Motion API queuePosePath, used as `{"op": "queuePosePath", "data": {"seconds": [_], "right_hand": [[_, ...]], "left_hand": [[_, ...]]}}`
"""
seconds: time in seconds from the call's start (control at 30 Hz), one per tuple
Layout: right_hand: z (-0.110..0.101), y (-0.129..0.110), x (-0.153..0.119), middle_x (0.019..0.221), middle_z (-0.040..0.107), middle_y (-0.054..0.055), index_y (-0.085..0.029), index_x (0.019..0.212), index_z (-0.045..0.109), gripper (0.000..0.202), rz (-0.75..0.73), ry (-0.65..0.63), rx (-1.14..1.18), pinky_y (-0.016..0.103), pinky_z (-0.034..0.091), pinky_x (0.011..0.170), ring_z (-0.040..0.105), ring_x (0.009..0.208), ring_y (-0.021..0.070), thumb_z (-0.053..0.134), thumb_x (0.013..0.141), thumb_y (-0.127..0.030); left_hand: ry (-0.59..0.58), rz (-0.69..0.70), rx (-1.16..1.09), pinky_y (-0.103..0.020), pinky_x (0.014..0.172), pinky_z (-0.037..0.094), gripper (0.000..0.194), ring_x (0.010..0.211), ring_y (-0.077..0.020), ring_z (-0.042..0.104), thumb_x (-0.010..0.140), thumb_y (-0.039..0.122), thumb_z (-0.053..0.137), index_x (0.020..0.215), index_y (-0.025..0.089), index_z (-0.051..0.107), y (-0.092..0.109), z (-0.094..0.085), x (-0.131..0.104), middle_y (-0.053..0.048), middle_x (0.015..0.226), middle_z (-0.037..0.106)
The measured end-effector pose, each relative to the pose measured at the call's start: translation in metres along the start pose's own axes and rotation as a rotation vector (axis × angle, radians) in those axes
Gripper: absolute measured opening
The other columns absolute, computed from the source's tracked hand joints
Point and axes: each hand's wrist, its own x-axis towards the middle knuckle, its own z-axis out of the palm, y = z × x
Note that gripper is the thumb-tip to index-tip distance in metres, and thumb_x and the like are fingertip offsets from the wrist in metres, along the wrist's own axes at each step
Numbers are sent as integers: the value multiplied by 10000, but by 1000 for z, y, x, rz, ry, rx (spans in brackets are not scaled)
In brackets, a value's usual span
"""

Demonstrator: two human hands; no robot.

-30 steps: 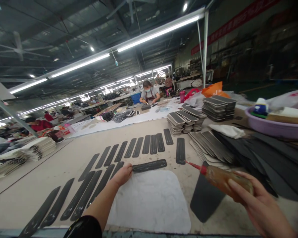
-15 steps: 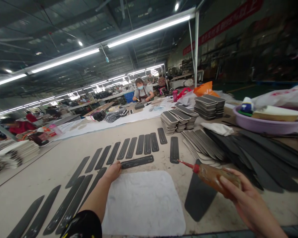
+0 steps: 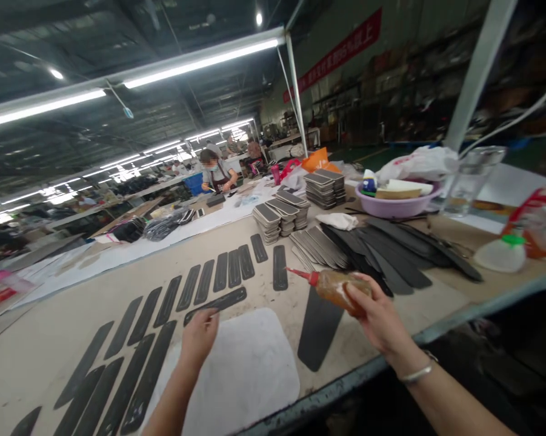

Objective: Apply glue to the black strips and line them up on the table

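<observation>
My right hand is wrapped round a squeeze bottle of amber liquid, probably glue. Its red nozzle points left, close to the lower end of a dark strip. My left hand has its fingers curled together by the near edge of another dark, shiny strip, which lies crosswise. Something thin and pale shows at those fingertips, too small to name. Below lies a white sheet with rounded corners. Rows of glossy dark strips cover the table's left part.
Stacked grey pieces stand beyond the strips, beside fanned pieces. A dark panel lies beneath the bottle. Farther right are long black pieces, a purple basin and a green-capped bottle. A co-worker works across the table.
The view has turned right. My left hand has drawn back from the end of the crosswise strip. My right hand still holds the bottle with its nozzle near the right-hand strip.
</observation>
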Motion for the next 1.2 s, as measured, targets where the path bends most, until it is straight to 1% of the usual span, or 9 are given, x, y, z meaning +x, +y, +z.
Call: {"op": "queuePosePath", "data": {"seconds": [0.1,0.2,0.3,0.4,0.67,0.8,1.0,1.1,1.2], "right_hand": [[-3,-6,-1,941,623,-22,-278,1057,557,528,-16,-5,45,172,395,487,566,675,116,828,623,-408],[-7,-11,-1,940,625,-23,-277,1053,551,532,-31,17,67,182,395,498,572,685,122,828,618,-407],[-11,-17,-1,929,626,-27,-277,1041,554,522,-57,41,63,187,388,500,571,678,120,822,616,-420],[-14,-23,-1,935,630,-23,-274,1039,556,541,-69,53,57,196,398,504,579,685,129,822,599,-441],[-36,-13,8,1079,606,50,-314,1014,632,472,-21,129,-17,237,433,471,591,706,156,840,597,-390],[-37,-4,18,1238,561,91,-345,1013,644,426,-21,118,-156,305,442,444,617,818,251,795,635,-469],[-17,-1,1,1115,613,47,-342,967,652,455,82,78,-92,218,475,452,613,766,188,842,566,-441],[-5,8,-9,1032,631,21,-313,1009,637,532,127,6,-66,170,477,473,615,751,162,864,538,-409],[6,21,-21,1001,645,4,-299,1069,601,566,150,-87,-93,156,477,502,623,770,156,852,574,-409]], "left_hand": [[5,321,-395,-289,773,547,268,825,-175,658,902,372,481,941,194,677,89,13,-46,-63,956,688],[-22,470,-438,-366,845,541,231,903,-227,641,837,348,589,967,189,694,161,26,-85,-91,956,687],[-104,493,-342,-416,831,542,219,901,-264,620,774,288,642,946,162,697,198,36,-100,-120,960,665],[-128,504,-268,-414,781,537,134,848,-260,606,796,215,574,820,166,696,206,41,-100,-124,895,642],[-35,604,-256,-344,705,509,147,758,-189,606,797,209,588,654,202,621,198,43,-107,-68,752,664],[72,557,-325,-345,735,513,98,820,-181,618,829,215,573,777,198,655,177,21,-101,-65,898,690],[307,423,-264,-346,757,536,211,839,-190,594,897,211,502,1008,222,681,92,-28,-105,-87,986,671],[320,378,-142,-360,769,555,219,864,-206,602,894,168,497,1013,215,674,38,-26,-115,-80,981,678],[250,349,-73,-365,786,567,224,875,-211,619,877,148,513,1021,208,674,-1,-7,-133,-78,1001,681]]}}
